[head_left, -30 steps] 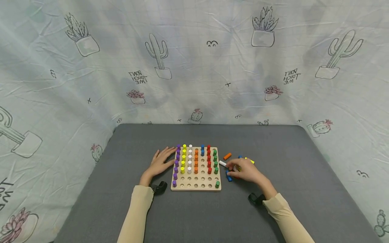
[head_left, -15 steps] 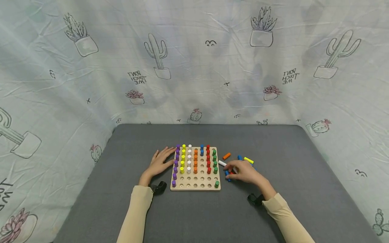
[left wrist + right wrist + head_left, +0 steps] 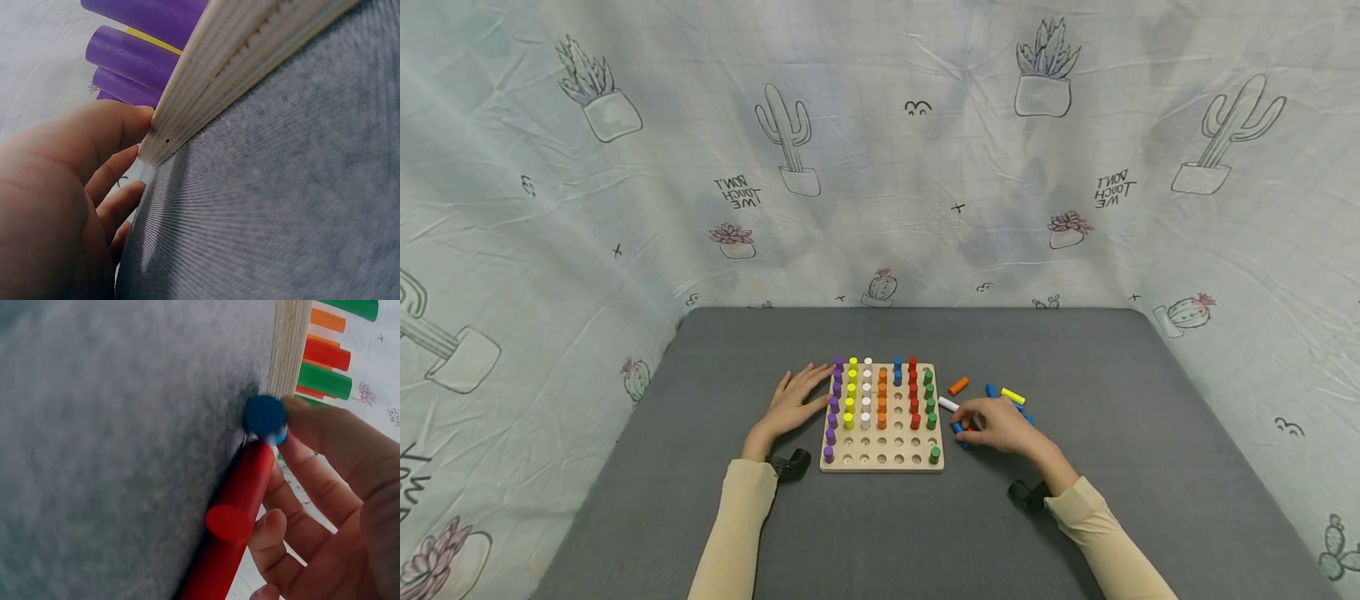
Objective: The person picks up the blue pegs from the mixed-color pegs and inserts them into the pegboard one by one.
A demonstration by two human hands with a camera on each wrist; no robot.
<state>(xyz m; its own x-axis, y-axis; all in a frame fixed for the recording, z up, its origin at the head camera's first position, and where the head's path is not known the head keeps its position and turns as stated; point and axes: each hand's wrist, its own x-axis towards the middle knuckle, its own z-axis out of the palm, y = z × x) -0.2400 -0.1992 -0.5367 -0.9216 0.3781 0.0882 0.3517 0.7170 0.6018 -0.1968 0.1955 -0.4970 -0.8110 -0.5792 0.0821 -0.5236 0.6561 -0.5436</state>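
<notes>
On the grey table lies a wooden peg board with standing rows of purple, yellow, white, orange, blue, red and green pegs. My left hand rests along its left side, fingers extended. In the left wrist view the thumb touches the board's edge below the purple pegs. Right of the board, my right hand is low over loose pegs. The right wrist view has its thumb and index finger pinching a blue peg, seen end-on. Red pegs lie beside the curled lower fingers.
A white peg and an orange peg lie between the board and the right hand's far side. Beyond that hand are a yellow peg and several blue pegs. A patterned curtain hangs behind the table.
My right hand has shifted slightly left and its fingertips have drawn closer on the blue peg, uncovering the yellow and blue pegs behind. The left hand stays against the board.
</notes>
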